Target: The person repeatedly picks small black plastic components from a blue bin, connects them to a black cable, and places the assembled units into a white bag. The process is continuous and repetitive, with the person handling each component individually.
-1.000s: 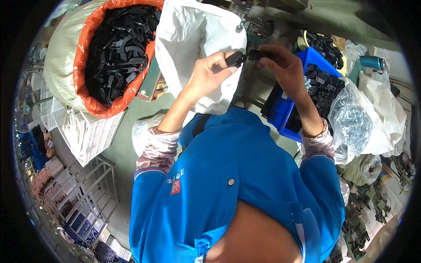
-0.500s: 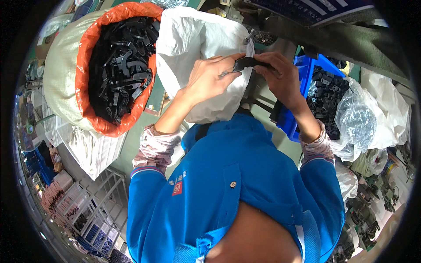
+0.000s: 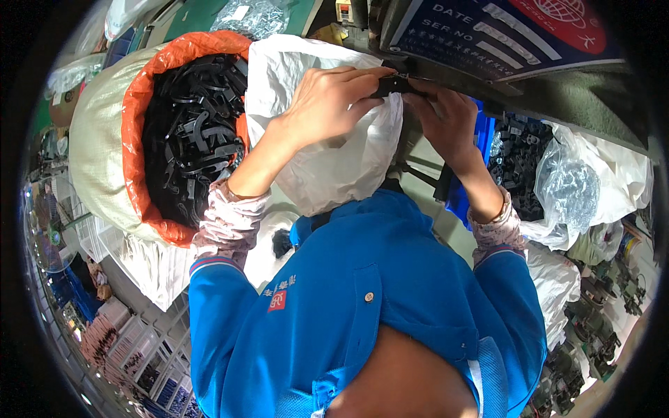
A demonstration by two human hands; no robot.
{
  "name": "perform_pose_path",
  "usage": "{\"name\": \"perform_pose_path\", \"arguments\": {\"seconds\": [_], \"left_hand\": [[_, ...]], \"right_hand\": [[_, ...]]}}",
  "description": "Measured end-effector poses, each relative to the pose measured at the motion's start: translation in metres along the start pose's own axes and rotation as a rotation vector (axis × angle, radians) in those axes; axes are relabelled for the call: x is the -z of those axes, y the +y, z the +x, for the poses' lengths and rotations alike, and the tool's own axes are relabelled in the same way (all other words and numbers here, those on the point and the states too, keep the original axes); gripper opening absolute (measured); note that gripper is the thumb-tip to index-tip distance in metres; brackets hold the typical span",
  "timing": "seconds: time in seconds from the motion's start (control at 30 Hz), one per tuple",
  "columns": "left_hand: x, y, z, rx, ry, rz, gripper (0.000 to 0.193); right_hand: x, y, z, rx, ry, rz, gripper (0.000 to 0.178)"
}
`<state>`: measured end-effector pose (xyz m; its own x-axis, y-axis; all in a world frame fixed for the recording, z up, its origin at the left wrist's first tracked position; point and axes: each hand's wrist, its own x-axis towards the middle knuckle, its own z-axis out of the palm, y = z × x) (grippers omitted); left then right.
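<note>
Black part (image 3: 394, 84), seen at the white sack's (image 3: 327, 182) right rim: its left end is gripped by the left hand's (image 3: 329, 104) fingers, its right end by the right hand's (image 3: 449, 125). Two-handed manipulation is apparently underway; steady alignment seems required next.

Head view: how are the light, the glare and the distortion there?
Head view: strong light whitens the open white bag; head view: glints dot the clear plastic bag at right; head view: the held black part is dark, with little detail; head view: the fisheye leaves black corners and bends edges near the rim.
</note>
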<state>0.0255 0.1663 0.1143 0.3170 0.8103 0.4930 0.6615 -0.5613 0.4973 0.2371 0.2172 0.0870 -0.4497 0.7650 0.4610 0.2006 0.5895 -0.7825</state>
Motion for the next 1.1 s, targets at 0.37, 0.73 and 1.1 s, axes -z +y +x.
{"name": "perform_pose_path", "arguments": {"seconds": [0.37,0.73,1.1], "left_hand": [[-0.008,-0.024,0.014,0.238,-0.358,0.025,0.024],[0.005,-0.024,-0.002,0.297,-0.286,-0.142,0.021],[0.006,-0.027,-0.007,0.307,-0.258,-0.133,0.023]], "right_hand": [[-0.007,0.023,0.001,-0.360,-0.075,0.333,0.023],[0.004,0.111,0.020,-0.125,-0.403,-0.603,0.027],[-0.026,0.211,0.008,-0.018,-0.661,-1.162,0.060]]}}
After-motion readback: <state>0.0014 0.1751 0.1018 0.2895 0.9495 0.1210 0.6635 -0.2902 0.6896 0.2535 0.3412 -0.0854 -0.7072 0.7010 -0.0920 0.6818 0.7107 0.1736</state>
